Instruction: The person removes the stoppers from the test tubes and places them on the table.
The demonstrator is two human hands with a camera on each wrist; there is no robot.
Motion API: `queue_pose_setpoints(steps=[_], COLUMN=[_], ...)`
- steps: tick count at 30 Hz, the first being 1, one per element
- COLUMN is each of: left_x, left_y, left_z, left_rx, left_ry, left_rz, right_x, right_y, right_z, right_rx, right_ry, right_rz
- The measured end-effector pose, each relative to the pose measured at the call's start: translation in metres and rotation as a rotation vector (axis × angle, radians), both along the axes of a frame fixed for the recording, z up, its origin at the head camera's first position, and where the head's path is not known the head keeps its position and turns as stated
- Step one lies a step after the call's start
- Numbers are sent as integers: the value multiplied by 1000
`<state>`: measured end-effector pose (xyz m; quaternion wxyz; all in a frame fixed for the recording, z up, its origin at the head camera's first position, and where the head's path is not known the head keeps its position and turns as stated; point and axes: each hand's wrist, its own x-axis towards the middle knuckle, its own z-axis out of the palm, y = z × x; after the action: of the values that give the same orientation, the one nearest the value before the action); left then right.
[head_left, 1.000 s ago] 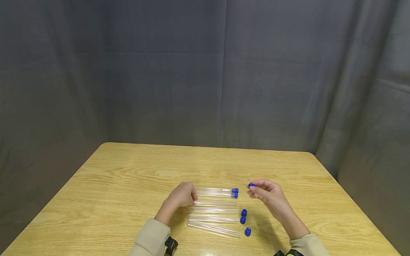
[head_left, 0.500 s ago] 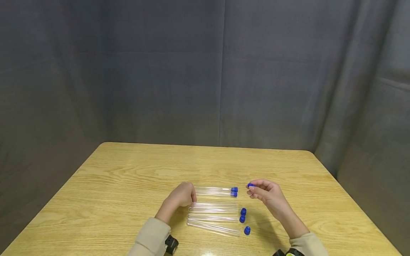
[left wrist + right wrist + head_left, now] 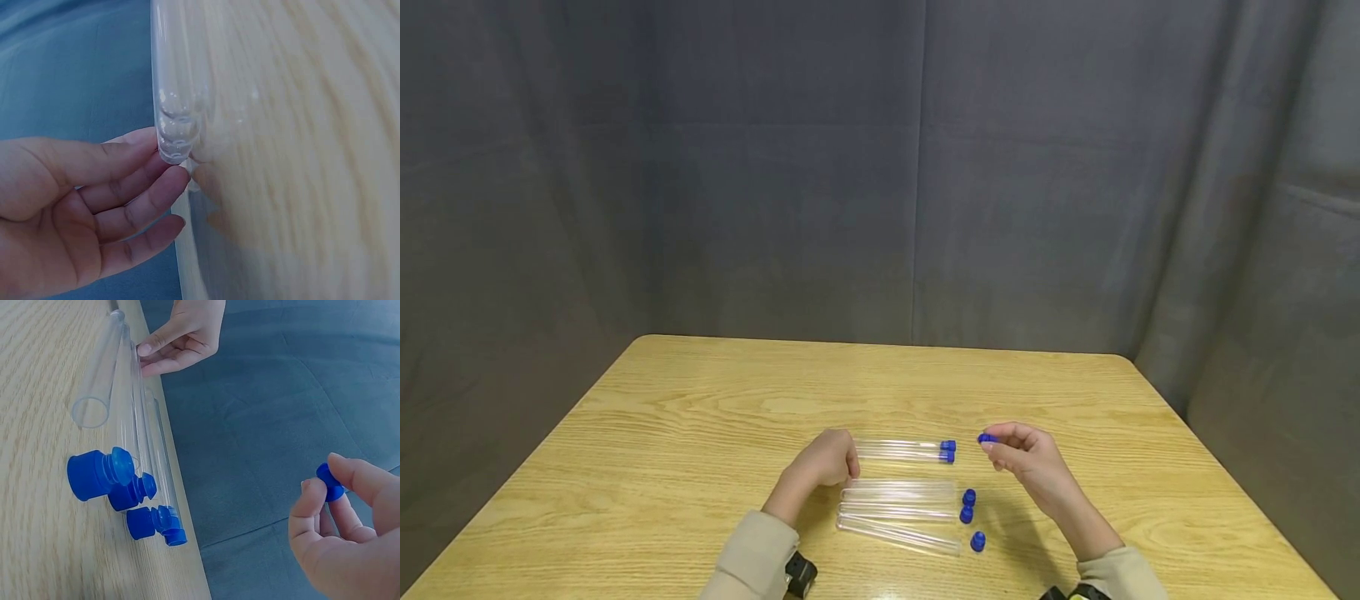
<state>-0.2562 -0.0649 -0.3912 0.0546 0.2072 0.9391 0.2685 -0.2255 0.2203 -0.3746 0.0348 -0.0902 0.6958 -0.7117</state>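
Near the table's middle my left hand [image 3: 826, 457] pinches the rounded end of a clear test tube [image 3: 904, 484] that lies beside several other uncapped tubes [image 3: 898, 510]. In the left wrist view, the thumb and fingers meet at the rounded ends of the test tubes [image 3: 175, 128]; the overlapping ends hide the exact contact. To the right, my right hand [image 3: 1033, 462] holds a blue stopper [image 3: 330, 482] between thumb and fingers, raised above the table. Three loose blue stoppers [image 3: 967, 498] lie by the tubes' open ends.
Behind the uncapped tubes lie two tubes [image 3: 898, 451] with blue stoppers [image 3: 948, 451] in their right ends. A wooden table [image 3: 715, 392] carries everything. Grey curtains [image 3: 775, 208] hang behind it and at both sides.
My left hand has drawn the pinched test tube slightly nearer, against the other uncapped tubes. The right hand keeps its stopper in nearly the same place.
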Motion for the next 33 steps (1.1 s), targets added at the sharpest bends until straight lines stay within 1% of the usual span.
queue_pose_setpoints(steps=[5, 10, 15, 18, 25, 29, 33], left_x=[0, 0, -1, -1, -1, 0, 0], left_y=[-2, -3, -5, -6, -10, -12, -13], left_z=[0, 0, 0, 2, 5, 9, 11], left_rx=[16, 37, 51, 65, 104, 128, 156], left_ry=[2, 2, 0, -13, -34, -53, -74], left_rz=[5, 6, 11, 21, 33, 42, 59], right_x=[-2, -2, -1, -2, -8, -11, -16], right_y=[0, 0, 0, 0, 1, 2, 2], right_z=[-2, -3, -2, -2, -9, -14, -17], right_rx=[23, 6, -2, 2, 11, 49, 119], right_ry=[-3, -4, -35, -46, -20, 6, 24], right_rz=[6, 33, 63, 70, 86, 98, 65])
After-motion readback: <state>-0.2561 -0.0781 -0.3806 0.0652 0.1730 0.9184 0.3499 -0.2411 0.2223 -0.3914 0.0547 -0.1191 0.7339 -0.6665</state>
